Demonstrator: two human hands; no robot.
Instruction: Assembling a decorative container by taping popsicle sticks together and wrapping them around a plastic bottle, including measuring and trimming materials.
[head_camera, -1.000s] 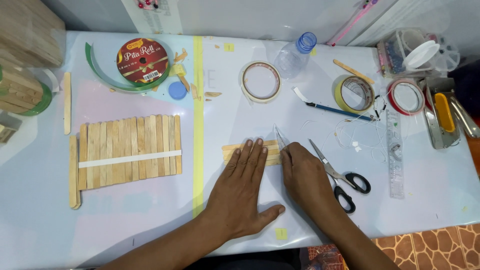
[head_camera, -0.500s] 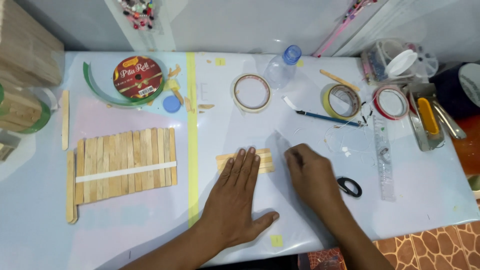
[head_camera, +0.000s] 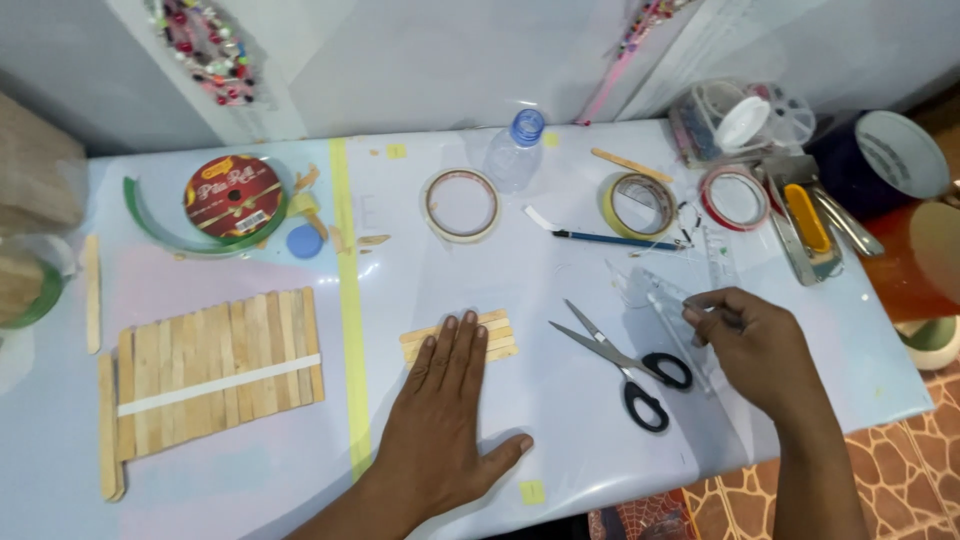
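A small bundle of pale wooden craft sticks (head_camera: 462, 337) lies just below the middle of the frame, its long axis running nearly left to right with the right end tipped slightly upward. The left hand (head_camera: 440, 425) rests flat on the table, fingers spread only a little and stretched up the frame, their tips pressing on the middle of the bundle; it grips nothing. The sticks thus lie straight ahead of those fingertips, crosswise to them.

The right hand (head_camera: 760, 345) is well apart, at the right of the frame, and the left hand is clearly the nearer one to the sticks. Its thumb and fingers are pinched narrow on the near edge of a clear plastic ruler (head_camera: 668, 318) that lies slantwise, its long axis running from upper left to lower right under the hand.

Between the two hands lie black-handled steel scissors (head_camera: 622, 365), blades open and pointing to the upper left, handles just beside the ruler.

Farther out, at the left of the frame, sits a wide mat of wooden sticks joined side by side (head_camera: 215, 370) with a white strip across it. Along the upper part of the pale blue table (head_camera: 560, 440) are a cream roll of tape (head_camera: 461, 205), a yellow roll of tape (head_camera: 641, 204), a blue pencil (head_camera: 615, 239) and a clear plastic bottle with a blue cap (head_camera: 514, 152).
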